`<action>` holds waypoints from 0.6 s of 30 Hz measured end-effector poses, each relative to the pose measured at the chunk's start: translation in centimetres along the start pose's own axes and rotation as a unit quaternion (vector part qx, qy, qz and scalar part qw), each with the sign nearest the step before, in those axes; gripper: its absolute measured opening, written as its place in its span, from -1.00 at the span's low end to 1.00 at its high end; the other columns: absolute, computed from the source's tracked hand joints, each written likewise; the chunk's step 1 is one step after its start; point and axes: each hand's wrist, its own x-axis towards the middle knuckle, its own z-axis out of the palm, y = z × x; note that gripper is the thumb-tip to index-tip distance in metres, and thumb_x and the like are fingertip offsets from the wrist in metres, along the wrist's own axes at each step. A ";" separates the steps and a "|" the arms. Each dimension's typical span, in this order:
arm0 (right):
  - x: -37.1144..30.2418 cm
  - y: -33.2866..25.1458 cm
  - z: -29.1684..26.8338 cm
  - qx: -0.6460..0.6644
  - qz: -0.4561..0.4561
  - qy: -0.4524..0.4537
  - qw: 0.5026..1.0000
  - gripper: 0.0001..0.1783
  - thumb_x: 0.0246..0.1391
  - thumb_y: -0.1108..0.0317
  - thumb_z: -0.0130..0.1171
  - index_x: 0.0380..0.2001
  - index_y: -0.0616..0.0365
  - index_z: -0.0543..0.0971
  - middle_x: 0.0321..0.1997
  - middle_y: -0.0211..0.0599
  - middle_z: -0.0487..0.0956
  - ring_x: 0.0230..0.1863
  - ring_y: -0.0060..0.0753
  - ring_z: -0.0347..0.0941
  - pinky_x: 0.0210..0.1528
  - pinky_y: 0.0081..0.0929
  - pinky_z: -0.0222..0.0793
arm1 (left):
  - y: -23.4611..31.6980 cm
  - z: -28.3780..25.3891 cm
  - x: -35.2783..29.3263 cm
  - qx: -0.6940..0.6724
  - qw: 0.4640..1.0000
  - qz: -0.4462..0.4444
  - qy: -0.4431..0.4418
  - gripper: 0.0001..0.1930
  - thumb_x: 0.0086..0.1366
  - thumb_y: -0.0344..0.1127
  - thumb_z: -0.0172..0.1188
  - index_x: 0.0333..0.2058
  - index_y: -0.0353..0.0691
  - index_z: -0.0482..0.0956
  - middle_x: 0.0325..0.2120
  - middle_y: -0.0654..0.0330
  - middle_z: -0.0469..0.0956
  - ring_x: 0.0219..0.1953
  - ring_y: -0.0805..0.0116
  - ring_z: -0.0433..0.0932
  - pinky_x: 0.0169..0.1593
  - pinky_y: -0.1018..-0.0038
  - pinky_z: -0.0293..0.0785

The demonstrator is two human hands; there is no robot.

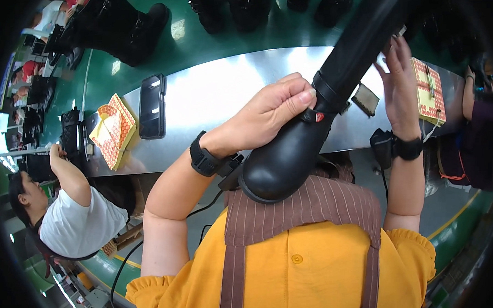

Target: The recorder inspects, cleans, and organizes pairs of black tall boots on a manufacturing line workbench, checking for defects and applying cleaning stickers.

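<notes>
A tall black boot (282,158) slants across the middle, its rounded toe toward my chest and its shaft running to the upper right. My left hand (279,108) is closed around the ankle, thumb on the strap beside a small red mark. Right of the shaft, my right hand (399,86) is raised with its fingers stretched and apart. Its fingertips are close to the shaft edge, near a small shiny piece (400,32); whether they touch it is unclear. Below the shaft, a small dark-framed rectangular block (365,100) lies on the metal table (216,89).
A black phone-like case (153,106) and red-and-yellow patterned pads (115,132) lie at left. Another patterned pad (429,93) with a pen is at right. Black boots (117,24) stand beyond the table. A co-worker in white (84,224) sits at left; another is at far right.
</notes>
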 end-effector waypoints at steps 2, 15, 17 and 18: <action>0.3 1.4 -0.1 0.140 0.099 -0.195 0.966 -0.20 0.22 -0.13 0.11 0.32 0.15 0.20 0.27 -0.15 0.38 0.29 -0.29 0.29 0.33 -0.23 0.16 | -0.1 -0.2 -0.4 -0.002 1.000 0.022 -0.020 -0.67 0.52 -0.13 -0.10 -0.34 -0.26 0.40 -0.38 0.33 0.28 -0.29 0.54 0.25 -0.08 0.59 0.22; -1.9 -5.0 8.2 0.268 0.030 -0.147 0.952 -0.55 0.33 0.19 0.05 0.20 0.11 0.35 0.18 -0.35 0.49 0.19 -0.37 0.39 0.28 -0.27 0.25 | 3.2 -2.3 -13.9 -0.175 0.971 -0.124 0.104 0.20 -0.09 0.26 0.41 0.39 -0.23 -0.01 0.22 -0.03 0.30 0.27 0.22 0.29 0.33 0.36 0.11; -2.0 -6.4 10.7 0.264 0.022 -0.167 0.950 -0.54 0.33 0.18 0.04 0.20 0.13 0.34 0.18 -0.36 0.48 0.19 -0.37 0.38 0.28 -0.26 0.24 | 4.4 -1.9 -15.7 -0.196 0.961 -0.116 0.159 0.10 -0.09 0.07 0.43 0.36 -0.27 0.08 0.21 -0.02 0.33 0.24 0.23 0.34 0.31 0.39 0.15; -2.0 -7.1 12.0 0.263 0.006 -0.205 0.943 -0.56 0.32 0.22 0.08 0.19 0.13 0.35 0.16 -0.36 0.49 0.17 -0.40 0.40 0.25 -0.32 0.26 | 5.0 -1.8 -16.8 -0.212 0.952 -0.107 0.192 0.04 -0.10 -0.01 0.41 0.34 -0.29 0.14 0.20 -0.01 0.34 0.23 0.24 0.35 0.30 0.40 0.17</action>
